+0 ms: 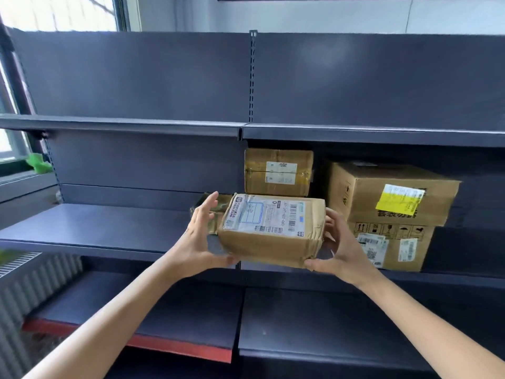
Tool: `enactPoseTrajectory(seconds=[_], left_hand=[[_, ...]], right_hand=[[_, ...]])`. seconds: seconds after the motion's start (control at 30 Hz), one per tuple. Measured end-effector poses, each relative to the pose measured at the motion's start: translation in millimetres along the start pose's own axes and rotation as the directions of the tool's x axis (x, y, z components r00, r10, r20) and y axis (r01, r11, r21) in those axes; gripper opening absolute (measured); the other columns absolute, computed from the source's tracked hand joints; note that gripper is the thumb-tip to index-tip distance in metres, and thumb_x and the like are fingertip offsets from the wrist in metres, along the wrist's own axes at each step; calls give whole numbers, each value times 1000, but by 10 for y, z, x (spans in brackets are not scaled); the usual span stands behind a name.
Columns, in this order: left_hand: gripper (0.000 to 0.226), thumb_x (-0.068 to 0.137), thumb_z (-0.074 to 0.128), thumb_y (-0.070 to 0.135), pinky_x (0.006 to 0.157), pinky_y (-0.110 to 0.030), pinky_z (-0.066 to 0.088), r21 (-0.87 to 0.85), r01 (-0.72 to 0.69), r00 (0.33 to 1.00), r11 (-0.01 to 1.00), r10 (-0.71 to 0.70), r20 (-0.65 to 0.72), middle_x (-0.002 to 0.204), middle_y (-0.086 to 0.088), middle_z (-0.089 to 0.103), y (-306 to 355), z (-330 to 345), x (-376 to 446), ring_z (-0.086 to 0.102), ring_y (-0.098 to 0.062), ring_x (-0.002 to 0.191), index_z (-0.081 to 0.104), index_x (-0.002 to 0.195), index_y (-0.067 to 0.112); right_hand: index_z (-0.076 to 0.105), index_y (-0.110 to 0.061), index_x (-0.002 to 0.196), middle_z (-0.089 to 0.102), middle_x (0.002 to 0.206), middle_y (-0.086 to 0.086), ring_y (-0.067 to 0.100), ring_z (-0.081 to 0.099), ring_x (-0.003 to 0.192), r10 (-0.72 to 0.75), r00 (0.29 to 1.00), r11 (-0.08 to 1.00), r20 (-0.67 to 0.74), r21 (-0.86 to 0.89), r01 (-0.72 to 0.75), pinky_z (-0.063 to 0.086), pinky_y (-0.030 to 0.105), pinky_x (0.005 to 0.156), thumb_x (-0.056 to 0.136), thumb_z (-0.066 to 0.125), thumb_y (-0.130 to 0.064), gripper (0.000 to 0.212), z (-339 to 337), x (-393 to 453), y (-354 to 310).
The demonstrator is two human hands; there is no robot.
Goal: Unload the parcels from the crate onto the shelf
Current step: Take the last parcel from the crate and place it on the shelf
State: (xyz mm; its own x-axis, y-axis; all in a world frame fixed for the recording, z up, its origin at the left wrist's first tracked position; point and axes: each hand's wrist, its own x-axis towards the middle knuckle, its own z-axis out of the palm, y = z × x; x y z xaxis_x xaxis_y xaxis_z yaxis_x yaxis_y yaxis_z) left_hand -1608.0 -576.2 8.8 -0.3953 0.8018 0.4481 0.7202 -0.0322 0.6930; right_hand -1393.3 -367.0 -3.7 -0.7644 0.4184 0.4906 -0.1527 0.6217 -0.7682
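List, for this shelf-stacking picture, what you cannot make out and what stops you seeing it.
- The crate: outside the head view entirely.
- Small parcel on the middle shelf: mostly hidden by the left hand and the held parcel.
- Held parcel's label text: too small and blurred to read.
- Whether the held parcel touches the shelf: its underside is hidden.
- Right hand: fingertips hidden behind the parcel.
- Bottom box: top covered by the yellow-labelled box.

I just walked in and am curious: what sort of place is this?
Probably a parcel depot or stockroom. Dark metal shelving holds taped cardboard boxes with shipping labels, and both hands lift a labelled parcel toward the shelf.
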Motion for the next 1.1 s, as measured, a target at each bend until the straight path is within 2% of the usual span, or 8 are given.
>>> enactPoseTrajectory(seconds=[0.1, 0.37, 0.53, 0.63, 0.73, 0.83, 1.0, 1.1], left_hand=[[123, 57, 86, 15, 92, -16, 47, -78, -34, 998, 996, 38, 56, 154, 6, 14, -56, 7, 57, 33, -12, 135, -2, 135, 54], [115, 59, 84, -1, 77, -8, 50, -66, -46, 999, 997, 47, 0, 137, 6, 42, -173, 79, 133, 52, -18, 118, 13, 132, 53], [113, 57, 84, -2, 66, -14, 54, -109, 17, 997, 994, -25, -68, 135, 5, 39, -284, 188, 10, 56, -26, 110, 17, 134, 46], [113, 54, 85, 1, 69, -18, 56, -150, 49, 983, 987, -74, -166, 135, 9, 35, -342, 322, -119, 49, -18, 120, 22, 143, 31], [114, 51, 88, 17, 84, -39, 56, -69, 146, 933, 987, -161, -321, 134, 6, 35, -368, 503, -238, 43, -13, 123, 23, 145, 19], [116, 49, 90, 25, 94, -46, 48, 55, 220, 892, 974, -177, -416, 137, -3, 36, -386, 709, -330, 41, -24, 124, 26, 144, 11], [112, 50, 87, 24, 94, -27, 30, 195, 272, 878, 942, -160, -450, 135, -10, 39, -332, 974, -409, 38, -29, 121, 28, 142, 4], [108, 53, 84, 26, 97, -20, 23, 206, 245, 911, 948, -152, -383, 135, -3, 34, -311, 1103, -441, 33, -21, 119, 25, 142, 9]], right_hand=[[30, -55, 123, 46, 127, -25, 2, 43, 125, -18, 1000, 1000, 18, -22, 18, 39, 23, 104, 51, 86, -20, 97, 12, 34, -7], [26, -40, 133, 43, 137, -16, -2, 37, 130, 40, 995, 999, 87, 24, -42, 31, 26, 111, 56, 86, -5, 103, 33, 113, 131], [30, -40, 135, 39, 143, -10, 4, 34, 133, 98, 992, 990, 82, 96, -106, 30, 33, 111, 59, 85, -11, 99, 97, 140, 264], [37, -45, 126, 44, 135, -9, 10, 43, 125, 207, 975, 971, -80, 139, -194, 40, 32, 102, 66, 81, -16, 80, 234, 146, 329], [49, -35, 111, 55, 119, -5, 15, 52, 113, 330, 896, 940, -298, 191, -283, 49, 37, 90, 77, 71, -22, 43, 479, 130, 384], [53, -32, 104, 61, 113, -4, 10, 59, 104, 459, 876, 834, -145, 409, -370, 56, 34, 72, 84, 63, -25, 23, 759, 81, 342], [39, -31, 123, 56, 118, -4, 14, 56, 108, 503, 864, 717, -4, 560, -415, 55, 48, 77, 78, 68, -31, 54, 1033, 45, 229], [27, -33, 134, 57, 120, 2, 20, 58, 108, 524, 851, 698, -43, 595, -399, 52, 51, 86, 76, 72, -18, 75, 1152, 38, 205]])
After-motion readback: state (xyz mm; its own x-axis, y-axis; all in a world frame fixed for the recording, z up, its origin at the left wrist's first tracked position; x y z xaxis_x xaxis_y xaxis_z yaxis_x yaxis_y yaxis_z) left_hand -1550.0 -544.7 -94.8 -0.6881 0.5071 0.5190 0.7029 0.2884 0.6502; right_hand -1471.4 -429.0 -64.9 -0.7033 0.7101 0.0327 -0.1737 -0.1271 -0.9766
